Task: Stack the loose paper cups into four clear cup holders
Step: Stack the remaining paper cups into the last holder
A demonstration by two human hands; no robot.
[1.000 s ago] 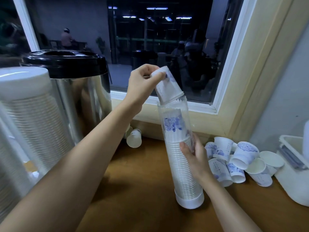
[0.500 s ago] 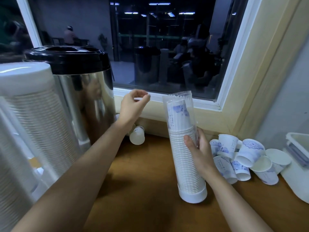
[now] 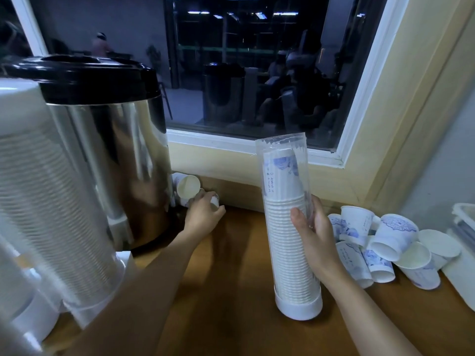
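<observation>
A clear cup holder [image 3: 282,160] with a white base stands upright on the wooden counter [image 3: 231,291], filled nearly to its top with stacked paper cups. My right hand [image 3: 314,235] grips this holder at mid-height. My left hand [image 3: 203,214] reaches to the back wall beside the urn, its fingers curled round a loose paper cup [image 3: 215,200]. Another loose cup [image 3: 188,186] lies on its side just behind that hand. A pile of several blue-patterned loose cups [image 3: 385,240] lies to the right of the holder.
A steel urn [image 3: 108,155] with a black lid stands at the left. Full cup holders [image 3: 43,191] crowd the near left. A white plastic container [image 3: 462,255] sits at the far right edge. A window and its sill run along the back.
My left hand dropped a cup into the holder, then moved down and left to the loose cups by the urn. My right hand stayed on the holder.
</observation>
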